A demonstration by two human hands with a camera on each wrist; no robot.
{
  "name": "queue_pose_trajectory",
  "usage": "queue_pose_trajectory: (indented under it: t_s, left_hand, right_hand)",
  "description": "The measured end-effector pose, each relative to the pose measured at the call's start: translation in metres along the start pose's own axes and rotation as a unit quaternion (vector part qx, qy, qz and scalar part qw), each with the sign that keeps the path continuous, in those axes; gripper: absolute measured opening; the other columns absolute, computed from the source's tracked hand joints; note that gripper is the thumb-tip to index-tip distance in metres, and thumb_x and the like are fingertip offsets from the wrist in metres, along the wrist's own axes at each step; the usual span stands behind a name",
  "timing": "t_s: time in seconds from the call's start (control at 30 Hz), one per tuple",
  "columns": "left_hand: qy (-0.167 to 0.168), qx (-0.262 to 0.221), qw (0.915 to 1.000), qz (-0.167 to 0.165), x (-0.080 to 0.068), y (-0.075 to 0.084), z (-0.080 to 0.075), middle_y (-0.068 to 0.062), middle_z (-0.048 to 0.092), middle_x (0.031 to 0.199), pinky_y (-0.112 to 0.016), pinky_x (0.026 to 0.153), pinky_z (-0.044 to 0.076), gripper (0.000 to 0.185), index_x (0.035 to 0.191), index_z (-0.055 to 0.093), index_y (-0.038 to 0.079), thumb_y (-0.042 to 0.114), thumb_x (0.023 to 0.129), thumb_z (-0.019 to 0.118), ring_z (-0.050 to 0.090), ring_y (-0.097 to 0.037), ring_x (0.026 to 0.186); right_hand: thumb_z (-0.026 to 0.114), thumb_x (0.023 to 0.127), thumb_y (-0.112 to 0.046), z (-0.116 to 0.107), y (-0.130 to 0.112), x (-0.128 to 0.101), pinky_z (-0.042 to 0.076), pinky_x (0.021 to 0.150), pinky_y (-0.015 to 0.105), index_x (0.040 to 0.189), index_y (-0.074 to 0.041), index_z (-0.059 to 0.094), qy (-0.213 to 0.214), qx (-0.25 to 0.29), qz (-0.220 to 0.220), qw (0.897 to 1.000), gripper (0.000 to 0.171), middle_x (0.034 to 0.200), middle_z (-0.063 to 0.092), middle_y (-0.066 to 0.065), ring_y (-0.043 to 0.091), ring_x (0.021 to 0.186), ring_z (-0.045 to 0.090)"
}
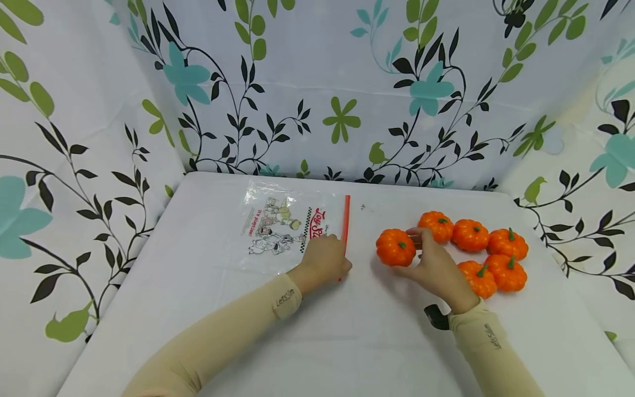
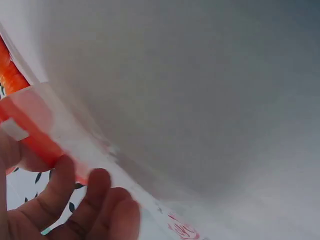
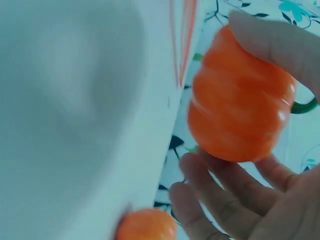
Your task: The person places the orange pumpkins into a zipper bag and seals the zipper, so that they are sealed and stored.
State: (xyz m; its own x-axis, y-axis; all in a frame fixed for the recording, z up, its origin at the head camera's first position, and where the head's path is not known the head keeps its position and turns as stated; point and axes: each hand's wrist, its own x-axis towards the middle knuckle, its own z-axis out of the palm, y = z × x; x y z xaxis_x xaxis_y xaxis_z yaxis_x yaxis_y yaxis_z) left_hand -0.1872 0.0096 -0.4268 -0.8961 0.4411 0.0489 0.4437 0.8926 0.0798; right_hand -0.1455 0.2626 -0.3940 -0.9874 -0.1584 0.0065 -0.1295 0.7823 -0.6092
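Tabletop [image 1: 317, 342] in white fills the space between leafy patterned curtains, and on it lies a clear printed bag [image 1: 288, 227] with its red zip strip [image 1: 345, 220] facing the cluster of five small orange pumpkins [image 1: 476, 248] to the right. Bagging looks to be the step in hand. The right hand [image 1: 436, 267] grasps a sixth pumpkin [image 1: 395, 247] between thumb and fingers, set apart from the others and nearest the bag. The left hand [image 1: 324, 259] pinches the bag's edge at the near end of the strip, fingers curled on the plastic. To my eye the mouth is not yet spread; the next move calls for lifting that edge open so the pumpkin can slide in.
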Motion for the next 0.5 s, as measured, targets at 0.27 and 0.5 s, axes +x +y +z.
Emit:
queue_pose_trajectory:
  t_s: [0.27,0.5]
  left_hand:
    - [0.062,0.002,0.9981,0.001,-0.008,-0.004,-0.012,0.001,0.048,0.055,-0.030,0.043,0.039,0.029,0.069,0.051,0.014,0.031,0.088,0.065,0.048,-0.016,0.047]
    - [0.189,0.041,0.9808,0.025,-0.014,-0.006,-0.017,0.001,0.042,0.053,-0.029,0.040,0.036,0.034,0.065,0.048,0.014,0.031,0.084,0.070,0.045,-0.015,0.043]
  right_hand:
    - [0.085,0.079,-0.045,0.019,-0.014,0.012,0.054,0.089,0.050,0.150,-0.014,0.035,-0.004,0.099,0.022,0.995,0.092,0.143,0.049,0.016,0.034,0.115,0.055]
    - [0.084,0.077,-0.052,0.034,-0.033,0.027,0.054,0.088,0.048,0.151,-0.014,0.034,-0.005,0.130,0.039,0.991,0.096,0.145,0.051,0.014,0.031,0.116,0.056]
